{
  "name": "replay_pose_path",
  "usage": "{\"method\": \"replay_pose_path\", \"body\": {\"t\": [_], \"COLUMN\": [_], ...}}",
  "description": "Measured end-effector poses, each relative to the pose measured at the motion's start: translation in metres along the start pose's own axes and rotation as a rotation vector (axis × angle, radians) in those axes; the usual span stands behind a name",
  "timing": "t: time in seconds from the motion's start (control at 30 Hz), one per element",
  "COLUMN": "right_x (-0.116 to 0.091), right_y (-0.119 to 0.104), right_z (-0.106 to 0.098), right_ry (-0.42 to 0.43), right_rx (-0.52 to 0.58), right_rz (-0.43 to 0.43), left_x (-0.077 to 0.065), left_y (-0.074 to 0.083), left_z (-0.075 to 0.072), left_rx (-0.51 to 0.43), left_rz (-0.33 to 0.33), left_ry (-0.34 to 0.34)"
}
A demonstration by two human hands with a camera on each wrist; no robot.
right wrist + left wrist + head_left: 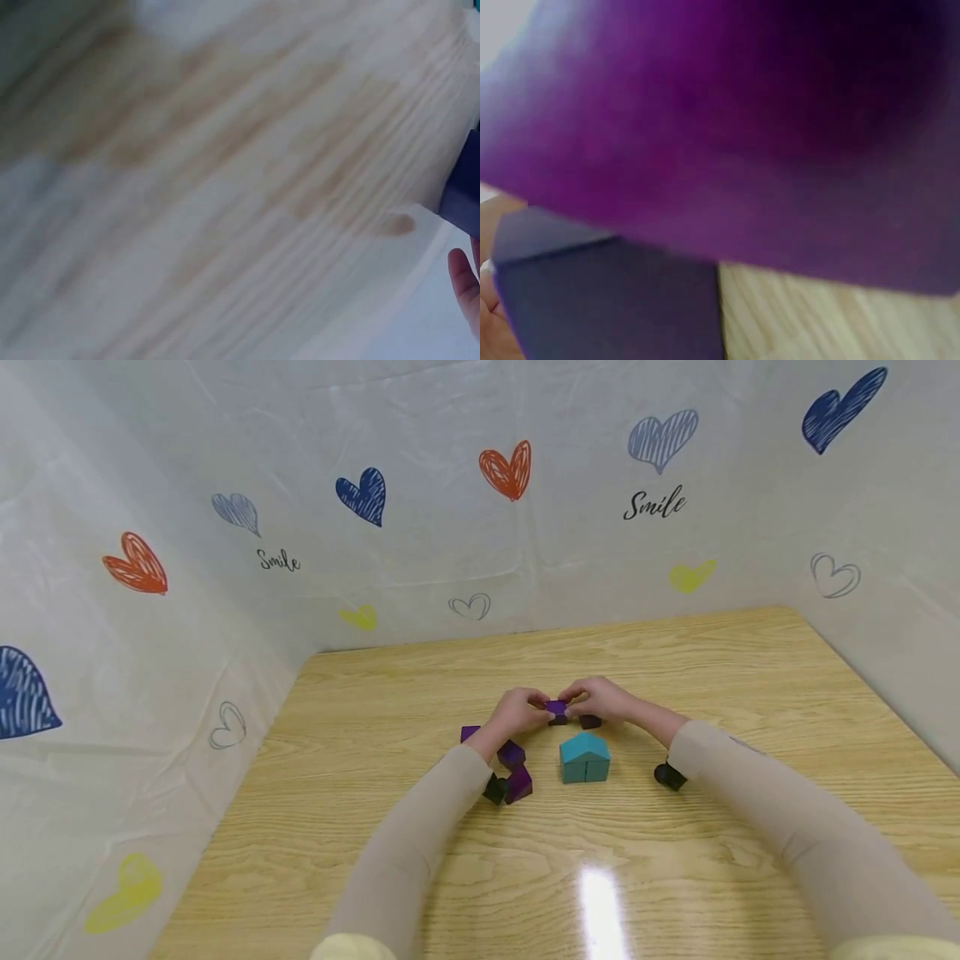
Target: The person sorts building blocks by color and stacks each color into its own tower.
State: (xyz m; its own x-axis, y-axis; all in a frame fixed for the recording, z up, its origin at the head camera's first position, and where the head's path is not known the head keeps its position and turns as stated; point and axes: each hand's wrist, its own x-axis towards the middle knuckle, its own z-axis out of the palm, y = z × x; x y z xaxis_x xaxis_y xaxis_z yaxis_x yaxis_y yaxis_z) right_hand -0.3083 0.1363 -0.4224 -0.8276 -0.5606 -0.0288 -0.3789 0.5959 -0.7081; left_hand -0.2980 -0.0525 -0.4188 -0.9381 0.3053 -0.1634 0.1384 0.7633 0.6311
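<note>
In the head view, a small purple block sits between my two hands, toward the far side of the wooden table. My left hand pinches its left side with thumb and fingers. From the right, my right hand pinches the same block. Another dark purple block lies partly hidden under the right hand. A purple block and fingertips show at the right edge of the right wrist view. One large, blurred purple block fills most of the left wrist view, above a darker block.
A teal house-shaped block group stands nearer than the hands. Purple blocks lie around the left wrist, partly covered by the arm. Dark wrist cameras hang below the sleeves. A heart-printed white sheet rises behind the wooden table.
</note>
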Motion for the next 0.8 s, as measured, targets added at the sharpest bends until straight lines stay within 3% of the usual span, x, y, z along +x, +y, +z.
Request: {"method": "replay_pose_path", "body": {"t": [0.3,0.47,0.67,0.8], "right_x": [0.008,0.009,0.008,0.007], "right_y": [0.012,0.013,0.014,0.013], "right_z": [0.002,0.005,0.006,0.006], "right_ry": [-0.025,0.003,0.012,0.015], "right_rx": [0.213,0.243,0.274,0.274], "right_rz": [0.088,0.124,0.139,0.145], "left_x": [0.002,0.005,0.005,0.004], "left_y": [-0.006,-0.012,-0.015,-0.016], "left_z": [0.003,0.005,0.006,0.005], "left_rx": [-0.109,-0.184,-0.354,-0.396], "left_rz": [-0.028,-0.029,-0.048,-0.056], "left_ry": [0.053,0.059,0.026,0.022]}}
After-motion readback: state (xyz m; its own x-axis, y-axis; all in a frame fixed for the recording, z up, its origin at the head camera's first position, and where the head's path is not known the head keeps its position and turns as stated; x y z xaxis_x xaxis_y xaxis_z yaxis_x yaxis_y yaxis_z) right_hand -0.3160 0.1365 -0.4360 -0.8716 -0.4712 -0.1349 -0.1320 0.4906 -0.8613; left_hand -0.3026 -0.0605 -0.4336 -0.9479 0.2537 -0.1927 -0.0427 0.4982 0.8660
